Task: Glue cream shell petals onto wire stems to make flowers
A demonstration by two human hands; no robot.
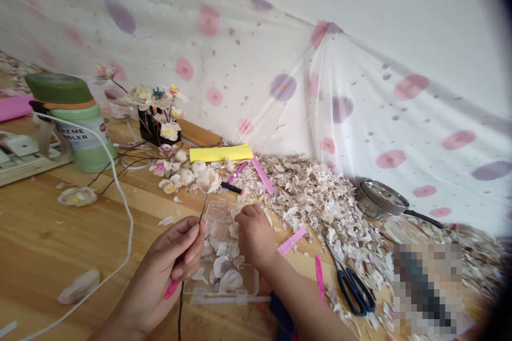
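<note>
My left hand (176, 253) pinches the dark thin stem of a handmade flower (208, 180), whose pale pinkish-white bloom points up. A bit of bright pink paper (171, 289) shows beneath that palm. My right hand (253, 232) is over the far right part of a clear plastic box (252, 279), with its fingers curled in; whatever they hold is hidden behind the knuckles. Loose whitish petals (231, 279) lie in the box. Beyond the held bloom, several finished white flowers (176, 180) lie on the wooden table.
A big heap of petal scraps (316, 197) spreads along the curtain. Scissors (354, 287) and a small metal pan (382, 200) lie right. Left are a green tumbler (82, 128), a power strip (24, 160) and a white cable (127, 208). Yellow paper (220, 153) lies behind.
</note>
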